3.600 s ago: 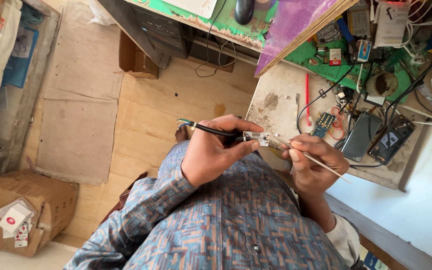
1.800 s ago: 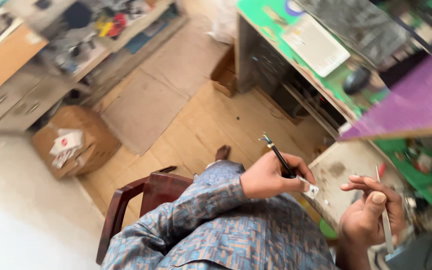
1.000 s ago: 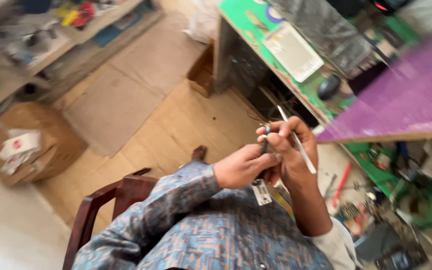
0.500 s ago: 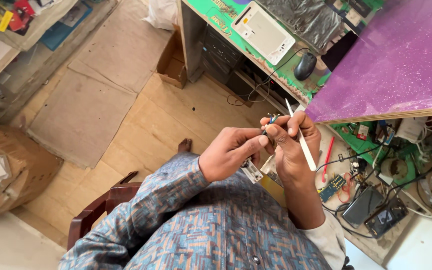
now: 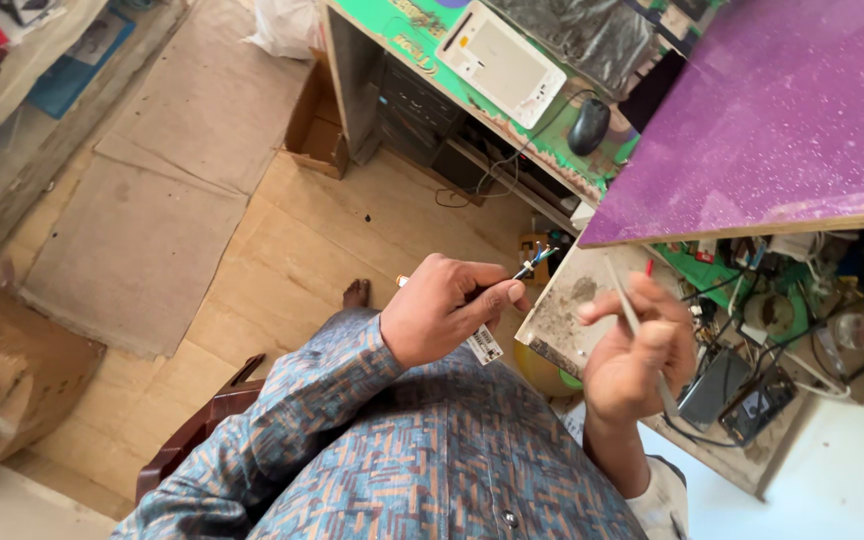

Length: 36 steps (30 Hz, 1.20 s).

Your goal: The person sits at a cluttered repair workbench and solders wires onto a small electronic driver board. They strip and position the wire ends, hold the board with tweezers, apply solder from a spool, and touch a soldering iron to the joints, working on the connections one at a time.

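My left hand [image 5: 447, 318] grips a thin black cable [image 5: 517, 274] whose bared coloured wires fan out at its tip [image 5: 540, 256]. A small white tag [image 5: 486, 345] hangs from the cable under my fingers. My right hand [image 5: 640, 350] holds a slim pale tool, like tweezers [image 5: 635, 322], a little to the right of the wire ends and apart from them. Both hands hover over my lap, at the edge of a dusty worktop [image 5: 564, 318].
A purple board [image 5: 772, 120] overhangs a cluttered bench with circuit boards, wires and dark devices [image 5: 742, 390]. A green desk [image 5: 402, 20] carries a white device [image 5: 500, 55] and a black mouse [image 5: 589, 125]. Cardboard sheets [image 5: 142, 230] and boxes [image 5: 2, 380] lie on the floor.
My hands were together on the wire ends. Now the right hand has pulled away to the right with the pale tool, and the left hand alone holds the cable.
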Tool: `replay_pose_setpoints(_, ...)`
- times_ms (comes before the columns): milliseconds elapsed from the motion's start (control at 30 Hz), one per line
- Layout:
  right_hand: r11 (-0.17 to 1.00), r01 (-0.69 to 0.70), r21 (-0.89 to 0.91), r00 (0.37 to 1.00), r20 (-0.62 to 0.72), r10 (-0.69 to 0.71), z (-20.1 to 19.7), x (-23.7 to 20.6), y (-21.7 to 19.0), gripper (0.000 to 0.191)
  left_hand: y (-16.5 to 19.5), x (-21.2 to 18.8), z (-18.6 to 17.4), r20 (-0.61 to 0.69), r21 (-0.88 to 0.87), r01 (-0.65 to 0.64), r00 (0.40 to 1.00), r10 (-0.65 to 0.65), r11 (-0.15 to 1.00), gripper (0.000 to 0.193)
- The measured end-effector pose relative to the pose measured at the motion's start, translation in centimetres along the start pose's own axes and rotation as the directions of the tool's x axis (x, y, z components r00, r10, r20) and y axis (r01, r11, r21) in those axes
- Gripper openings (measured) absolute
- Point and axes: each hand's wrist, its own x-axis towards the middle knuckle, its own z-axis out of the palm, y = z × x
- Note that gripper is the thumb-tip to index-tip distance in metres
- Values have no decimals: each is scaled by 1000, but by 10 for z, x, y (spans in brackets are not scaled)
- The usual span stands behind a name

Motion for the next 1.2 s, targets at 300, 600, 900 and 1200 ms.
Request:
replay_pose_setpoints(300,981,-3,-191,995,95,22,-7,-9,-15,14,0,10,8,67,92,-1,998,-5,996,33)
replay_pose_setpoints(600,1000,11,21,999,-35,-10,-14,-15,-8,25,2,13,12,100,81,-107,990,99,991,23)
replay_pose_setpoints(900,998,55,13,997,-50,-55,-23,-27,-12,20,1,7,6,130,146,-470,882,454,871,11)
replay_pose_setpoints(1200,968,249,-42,968,33,-248,-20,-26,-41,20,7,9,-5,206,552,-735,578,790,394,29)
